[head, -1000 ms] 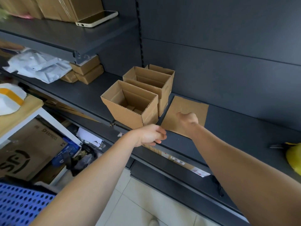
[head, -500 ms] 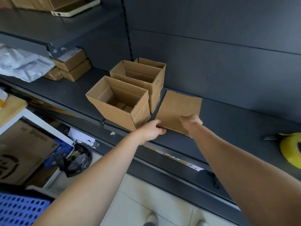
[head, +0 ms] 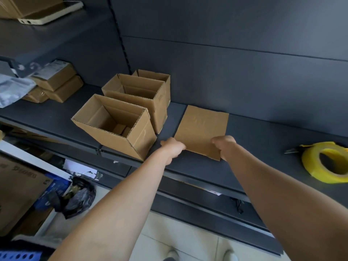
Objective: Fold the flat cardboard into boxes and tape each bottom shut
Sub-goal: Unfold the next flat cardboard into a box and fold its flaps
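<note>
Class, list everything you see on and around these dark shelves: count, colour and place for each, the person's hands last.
flat brown cardboard sheet: one, brown, on the dark grey metal shelf, right of the boxes
open brown cardboard boxes: three, brown, in a row left of the sheet
yellow tape roll: one, yellow, shelf's right end
small brown closed parcels: stacked, count unclear, brown, shelf's far left
grey plastic mailer bag: one, grey, left edge
phone in a pale case: one, pale, upper shelf
black plastic bag: one, black, floor below
left hand: one, at the sheet's near left corner, fingers curled
right hand: one, grips the sheet's near right corner
</note>
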`<state>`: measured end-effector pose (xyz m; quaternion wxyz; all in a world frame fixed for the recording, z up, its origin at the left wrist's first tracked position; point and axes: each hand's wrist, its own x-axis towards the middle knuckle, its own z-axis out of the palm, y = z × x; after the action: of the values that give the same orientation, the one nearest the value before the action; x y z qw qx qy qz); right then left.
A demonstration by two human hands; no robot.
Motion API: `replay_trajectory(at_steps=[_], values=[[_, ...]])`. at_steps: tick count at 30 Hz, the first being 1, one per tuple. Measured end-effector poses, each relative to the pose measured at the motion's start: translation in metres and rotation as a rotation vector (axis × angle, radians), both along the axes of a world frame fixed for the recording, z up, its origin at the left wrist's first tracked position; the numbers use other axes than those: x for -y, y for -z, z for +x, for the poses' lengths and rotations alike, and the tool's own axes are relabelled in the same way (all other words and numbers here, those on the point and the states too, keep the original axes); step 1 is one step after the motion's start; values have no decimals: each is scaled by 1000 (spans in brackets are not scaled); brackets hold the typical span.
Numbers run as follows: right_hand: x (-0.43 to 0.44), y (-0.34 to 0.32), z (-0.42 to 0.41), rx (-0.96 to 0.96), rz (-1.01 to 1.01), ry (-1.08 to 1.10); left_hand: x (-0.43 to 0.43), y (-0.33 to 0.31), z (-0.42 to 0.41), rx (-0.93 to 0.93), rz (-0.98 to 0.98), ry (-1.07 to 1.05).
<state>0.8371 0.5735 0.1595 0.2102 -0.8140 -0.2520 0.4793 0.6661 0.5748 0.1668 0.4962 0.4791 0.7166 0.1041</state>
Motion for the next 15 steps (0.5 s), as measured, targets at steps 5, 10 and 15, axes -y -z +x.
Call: replay_trajectory(at_steps=[5, 10, 15], values=[[24, -4, 38, 159, -132, -64, 12, 0, 34, 61, -31, 118], [37, -49, 40, 411, -209, -6, 18, -29, 49, 55, 79, 245], [13, -98, -17, 205, 151, -123, 14, -101, 14, 48, 442, 107]])
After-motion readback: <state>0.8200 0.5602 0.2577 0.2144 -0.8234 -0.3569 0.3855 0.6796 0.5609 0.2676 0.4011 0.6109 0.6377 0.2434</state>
